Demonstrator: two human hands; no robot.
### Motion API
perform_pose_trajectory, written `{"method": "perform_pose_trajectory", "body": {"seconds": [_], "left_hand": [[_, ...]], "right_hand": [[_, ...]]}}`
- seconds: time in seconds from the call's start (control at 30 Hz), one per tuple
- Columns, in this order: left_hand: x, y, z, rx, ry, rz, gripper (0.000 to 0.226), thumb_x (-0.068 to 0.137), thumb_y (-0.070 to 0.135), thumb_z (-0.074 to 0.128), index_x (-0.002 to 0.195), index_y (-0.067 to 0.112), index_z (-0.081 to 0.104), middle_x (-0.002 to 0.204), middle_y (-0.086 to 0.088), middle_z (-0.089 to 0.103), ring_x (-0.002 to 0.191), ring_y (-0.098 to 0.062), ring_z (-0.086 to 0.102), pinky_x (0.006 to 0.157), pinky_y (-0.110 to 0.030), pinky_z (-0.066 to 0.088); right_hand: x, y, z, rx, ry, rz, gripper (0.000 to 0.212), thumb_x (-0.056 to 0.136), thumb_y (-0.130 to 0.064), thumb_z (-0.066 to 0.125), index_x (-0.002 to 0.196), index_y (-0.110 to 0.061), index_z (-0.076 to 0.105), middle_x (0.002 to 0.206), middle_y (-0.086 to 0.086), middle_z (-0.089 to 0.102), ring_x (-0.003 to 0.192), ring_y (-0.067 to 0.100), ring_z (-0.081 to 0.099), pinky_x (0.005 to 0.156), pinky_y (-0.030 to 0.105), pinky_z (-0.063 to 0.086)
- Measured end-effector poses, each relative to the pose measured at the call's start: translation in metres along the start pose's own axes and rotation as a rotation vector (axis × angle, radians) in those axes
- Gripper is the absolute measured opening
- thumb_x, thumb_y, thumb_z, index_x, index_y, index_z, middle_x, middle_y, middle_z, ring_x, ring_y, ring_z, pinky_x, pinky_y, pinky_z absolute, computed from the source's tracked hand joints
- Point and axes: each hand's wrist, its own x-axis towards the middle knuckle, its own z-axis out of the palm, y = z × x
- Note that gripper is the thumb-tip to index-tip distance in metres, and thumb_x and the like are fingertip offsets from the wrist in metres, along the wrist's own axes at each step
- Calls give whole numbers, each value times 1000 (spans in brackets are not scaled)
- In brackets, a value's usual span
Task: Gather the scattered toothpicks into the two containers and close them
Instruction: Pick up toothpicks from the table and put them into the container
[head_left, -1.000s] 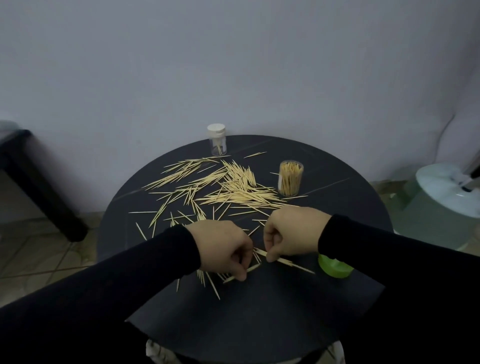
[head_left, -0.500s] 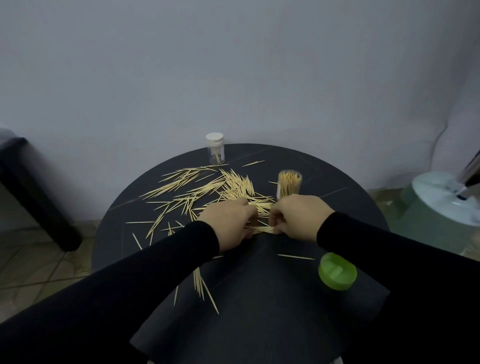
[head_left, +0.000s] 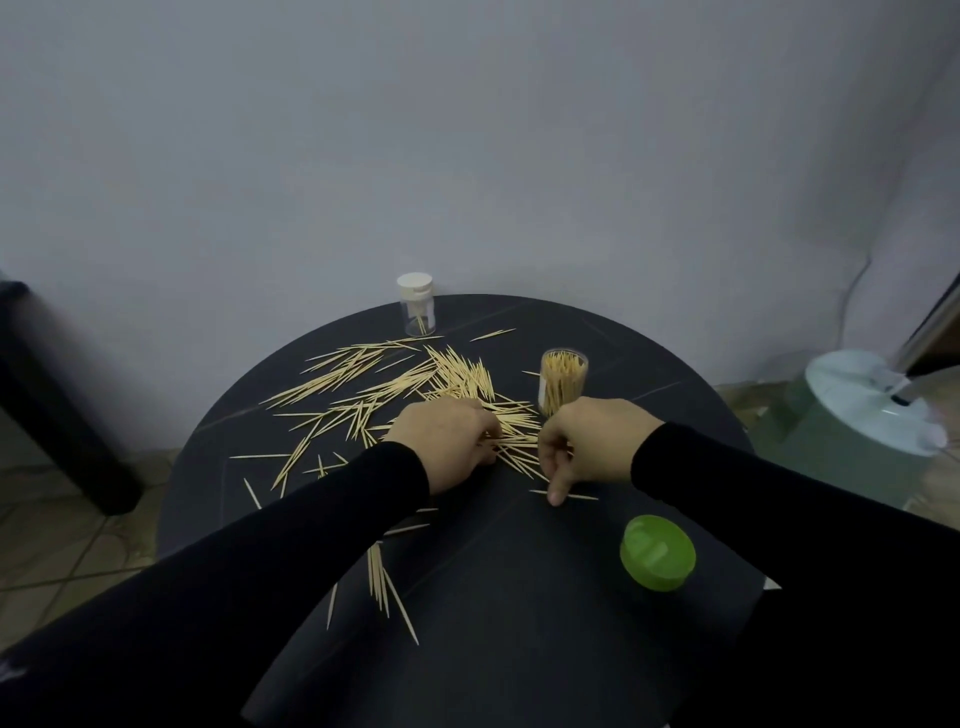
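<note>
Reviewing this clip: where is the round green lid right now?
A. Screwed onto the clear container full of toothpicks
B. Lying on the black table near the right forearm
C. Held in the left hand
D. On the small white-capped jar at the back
B: the round green lid lies by itself on the round black table, near the right sleeve, while the clear toothpick-filled container stands open.

Wooden toothpicks (head_left: 415, 384) — matt table (head_left: 519, 649)

Bare table (head_left: 519, 649) near edge, green lid (head_left: 657, 552) right, open toothpick jar (head_left: 563, 379) behind hands
</note>
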Motion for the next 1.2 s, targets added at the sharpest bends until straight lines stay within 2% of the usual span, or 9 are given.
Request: {"method": "perform_pose_trajectory", "body": {"seconds": [0.07,0.17,0.27,0.43,0.6,0.8,1.03,1.2], "left_hand": [[1,-1,0,12,-1,-12,32,94,40,52,124,30,58,122,7,57,113,-15,52,93,-37,48],[2,-3,-1,34,-13,-18,33,94,42,50,123,31,59,120,6,57,112,-15,52,91,-35,48],[2,-3,-3,41,-17,-17,30,94,42,50,118,30,62,115,6,59,109,-14,54,90,-33,48],[1,-3,-4,48,-8,-31,25,94,42,50,108,28,65,110,6,60,105,-15,55,89,-35,49],[1,-2,-6,53,-18,-40,25,94,42,49,108,28,63,111,6,61,105,-15,55,89,-36,50],[1,1,-7,73,-23,-40,25,96,40,47,109,25,62,110,4,61,103,-16,56,87,-35,51],[2,2,-6,86,-9,-27,27,98,37,45,115,25,63,112,2,61,105,-17,56,87,-36,51],[1,2,-5,84,77,-5,27,97,33,45,110,24,66,109,4,60,103,-16,55,84,-32,50]], "right_hand": [[5,3,2,10,92,1,31,73,-42,79,97,-29,65,92,-12,61,90,10,58,69,25,46],[9,4,3,27,177,7,46,75,-41,77,116,-29,62,117,-9,60,109,13,55,87,31,49],[11,3,4,17,202,14,47,83,-38,71,126,-26,59,125,-6,60,113,13,56,92,31,49],[14,-2,5,-28,207,53,39,91,-34,62,129,-24,59,123,-2,62,111,17,58,93,32,49],[18,-3,3,-80,171,64,30,94,-32,57,121,-21,65,116,0,65,106,18,60,89,31,50],[21,0,8,-140,180,51,18,96,-29,55,110,-21,62,112,1,62,101,18,59,86,32,50],[20,-1,8,-203,151,56,21,97,-25,54,114,-15,61,110,6,63,100,22,61,89,37,52],[17,0,9,-227,177,46,22,97,-24,51,115,-12,59,111,6,61,99,22,60,88,38,53]]}}
